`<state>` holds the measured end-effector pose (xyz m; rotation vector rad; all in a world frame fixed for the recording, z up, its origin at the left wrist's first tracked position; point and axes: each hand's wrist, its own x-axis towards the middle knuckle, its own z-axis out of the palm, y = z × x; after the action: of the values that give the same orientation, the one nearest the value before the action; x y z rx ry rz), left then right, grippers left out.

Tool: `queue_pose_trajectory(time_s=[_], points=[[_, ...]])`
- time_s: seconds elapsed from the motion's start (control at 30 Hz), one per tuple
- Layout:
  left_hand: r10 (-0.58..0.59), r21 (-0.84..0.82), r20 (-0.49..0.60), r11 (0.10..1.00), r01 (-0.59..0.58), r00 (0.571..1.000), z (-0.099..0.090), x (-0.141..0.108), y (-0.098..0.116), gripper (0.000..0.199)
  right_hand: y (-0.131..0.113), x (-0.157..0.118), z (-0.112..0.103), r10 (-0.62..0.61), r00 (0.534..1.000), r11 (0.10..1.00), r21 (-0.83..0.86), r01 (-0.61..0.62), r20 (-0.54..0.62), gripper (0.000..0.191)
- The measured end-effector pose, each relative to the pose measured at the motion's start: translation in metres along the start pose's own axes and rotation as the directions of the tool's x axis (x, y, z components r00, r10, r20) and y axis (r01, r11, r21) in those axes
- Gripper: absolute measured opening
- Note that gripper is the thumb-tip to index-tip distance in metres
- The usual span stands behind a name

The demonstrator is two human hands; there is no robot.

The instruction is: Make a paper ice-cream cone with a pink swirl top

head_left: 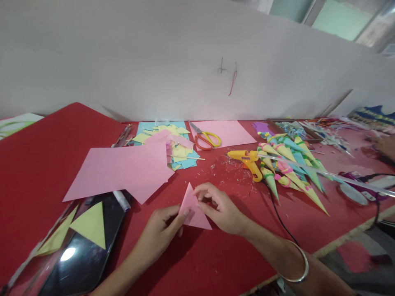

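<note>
With the folded pink triangle as the clock's centre, a yellow paper piece lies at nine o'clock on a glossy black object. Large pink sheets spread at ten. The person's left hand is at eight — its thumb presses the triangle's face, with the fingers behind, so the paper is pinched between them. Beyond, towards eleven, is a pile of yellow, blue and pink cut pieces. The triangle itself is held over the red table, point towards twelve, where scissors lie at the far side. At three, the right hand curls its fingers narrowly by the triangle's edge — whether they grip it, one cannot tell. Between one and two rests a yellow glue gun; decorated paper cones are heaped at two.
</note>
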<state>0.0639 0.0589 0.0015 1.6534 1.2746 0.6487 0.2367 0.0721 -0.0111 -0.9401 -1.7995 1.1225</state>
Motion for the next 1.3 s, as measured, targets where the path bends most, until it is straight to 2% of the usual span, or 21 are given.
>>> queue_pose_trajectory(time_s=[0.1,0.23,0.4,0.5,0.6,0.73,0.87,0.93,1.1,1.23,1.3], points=[[-0.026,-0.039,-0.004,0.999,0.026,1.000,0.000,0.001,-0.002,0.040,-0.002,0.001,-0.001,-0.059,0.998,0.997,-0.046,0.059,0.006,0.024],[-0.025,-0.112,-0.009,0.993,0.024,1.000,-0.002,0.002,-0.003,0.041,-0.005,0.002,-0.002,-0.170,0.982,0.981,-0.081,0.176,0.082,0.034],[-0.052,-0.164,0.084,0.984,0.065,0.995,-0.002,0.000,0.000,0.043,-0.005,0.002,-0.004,-0.198,0.978,0.979,-0.044,0.201,0.073,0.017],[-0.065,-0.153,0.100,0.985,0.080,0.993,-0.001,-0.003,0.000,0.044,-0.004,0.003,-0.005,-0.202,0.978,0.979,-0.006,0.202,0.052,0.010],[-0.033,-0.135,0.110,0.990,0.048,0.993,0.000,-0.004,-0.001,0.040,-0.005,0.004,-0.005,-0.156,0.988,0.988,0.004,0.156,0.002,0.008],[0.008,-0.123,0.174,0.992,0.014,0.985,0.001,-0.005,-0.002,0.034,-0.004,0.004,-0.002,-0.015,0.999,1.000,0.024,0.016,-0.043,0.014],[0.051,-0.057,0.178,0.998,-0.041,0.983,0.002,-0.003,0.000,0.036,-0.003,0.002,0.002,0.109,0.992,0.988,0.117,-0.101,-0.065,0.008],[0.053,-0.002,0.166,0.999,-0.054,0.985,0.004,-0.002,0.000,0.038,-0.002,0.002,0.004,0.131,0.989,0.979,0.165,-0.119,-0.064,0.017],[0.011,0.002,0.148,1.000,-0.011,0.989,0.007,-0.002,0.000,0.039,-0.002,0.001,0.006,0.156,0.988,0.967,0.203,-0.154,0.007,0.031],[-0.018,-0.023,0.217,0.999,0.023,0.976,0.007,-0.003,0.001,0.040,-0.002,0.001,0.006,0.181,0.975,0.961,0.188,-0.204,0.131,0.009],[-0.039,-0.017,0.242,0.999,0.045,0.969,0.008,-0.003,-0.001,0.040,-0.001,0.001,0.006,0.206,0.964,0.953,0.188,-0.236,0.166,0.016]])
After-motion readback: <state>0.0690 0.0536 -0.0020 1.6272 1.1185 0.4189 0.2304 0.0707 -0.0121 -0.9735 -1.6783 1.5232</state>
